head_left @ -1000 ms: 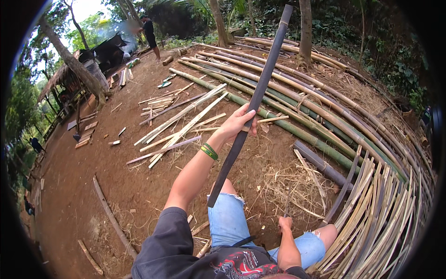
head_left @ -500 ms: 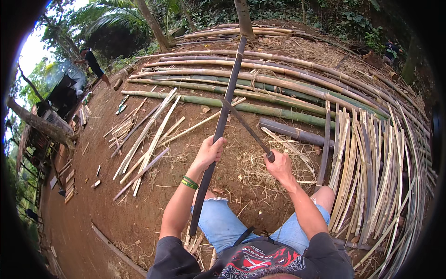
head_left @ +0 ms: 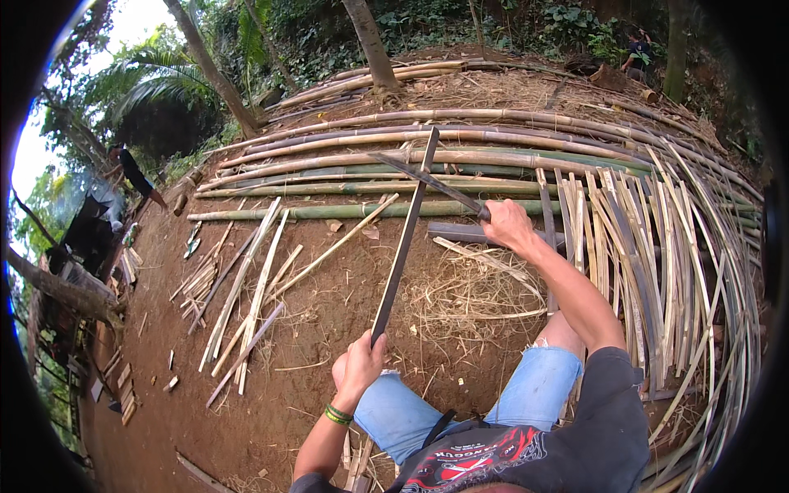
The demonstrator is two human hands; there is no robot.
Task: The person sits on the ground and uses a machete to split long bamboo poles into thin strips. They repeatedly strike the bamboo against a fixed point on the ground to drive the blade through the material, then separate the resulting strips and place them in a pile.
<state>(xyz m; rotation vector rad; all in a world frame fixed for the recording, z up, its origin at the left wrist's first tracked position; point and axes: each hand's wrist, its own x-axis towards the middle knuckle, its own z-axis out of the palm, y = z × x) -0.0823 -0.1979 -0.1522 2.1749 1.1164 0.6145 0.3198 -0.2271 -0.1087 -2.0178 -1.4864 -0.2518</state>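
My left hand (head_left: 362, 357) is closed around the lower part of a long dark bamboo strip (head_left: 400, 255), which slants up and away in front of my knees. A pale edge shows along the strip. In my right hand (head_left: 507, 223), fingers wrapped round the dark handle, is a long-bladed knife (head_left: 440, 187). Its blade points up and to the left and crosses the strip near the far end. Whether the blade's edge presses into the strip, I cannot tell. Below the knife, thin shavings (head_left: 468, 300) litter the brown soil.
Whole bamboo poles (head_left: 345, 189) lie in rows ahead. Many split strips (head_left: 633, 271) are stacked at the right, and loose strips (head_left: 246, 287) lie at the left. A dark bamboo piece (head_left: 456, 232) is beyond the shavings. Another person (head_left: 134, 172) stands far left near smoke.
My left hand has come closer to my body with the strip. The right hand has moved up and farther out, and the knife now crosses the strip nearer its far end. The view has shifted.
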